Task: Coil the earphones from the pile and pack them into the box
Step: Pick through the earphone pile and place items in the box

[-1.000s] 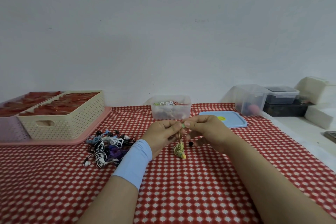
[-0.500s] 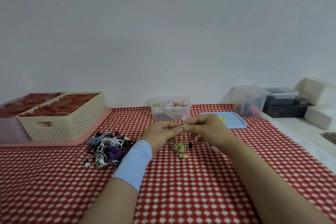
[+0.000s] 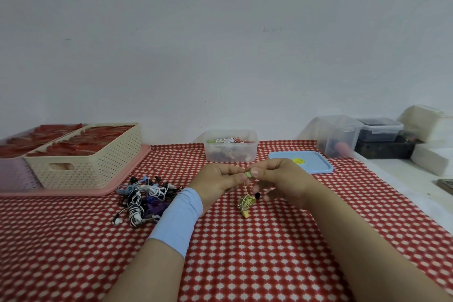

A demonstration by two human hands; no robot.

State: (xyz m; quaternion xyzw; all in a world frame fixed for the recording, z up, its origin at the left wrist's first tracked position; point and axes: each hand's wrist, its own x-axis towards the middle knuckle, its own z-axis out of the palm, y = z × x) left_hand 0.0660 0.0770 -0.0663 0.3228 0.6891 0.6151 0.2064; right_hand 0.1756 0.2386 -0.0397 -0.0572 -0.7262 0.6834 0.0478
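Note:
My left hand (image 3: 218, 180) and my right hand (image 3: 279, 176) meet above the red checked cloth, both pinching the green end of a yellow-green earphone (image 3: 245, 201). Its tangled cord hangs below my fingers, and its lowest part rests on the cloth. A pile of earphones (image 3: 144, 195) in black, white, blue and purple lies to the left of my left wrist. The clear plastic box (image 3: 231, 146) stands behind my hands with several coiled earphones inside.
A blue lid (image 3: 311, 163) lies right of the box. A cream basket (image 3: 83, 154) on a pink tray (image 3: 73, 190) sits at the left. Clear and dark containers (image 3: 338, 136) and white foam blocks (image 3: 429, 157) crowd the right side.
My hands have stayed joined at the same spot. The hanging yellow-green bundle has shifted slightly beneath my fingers.

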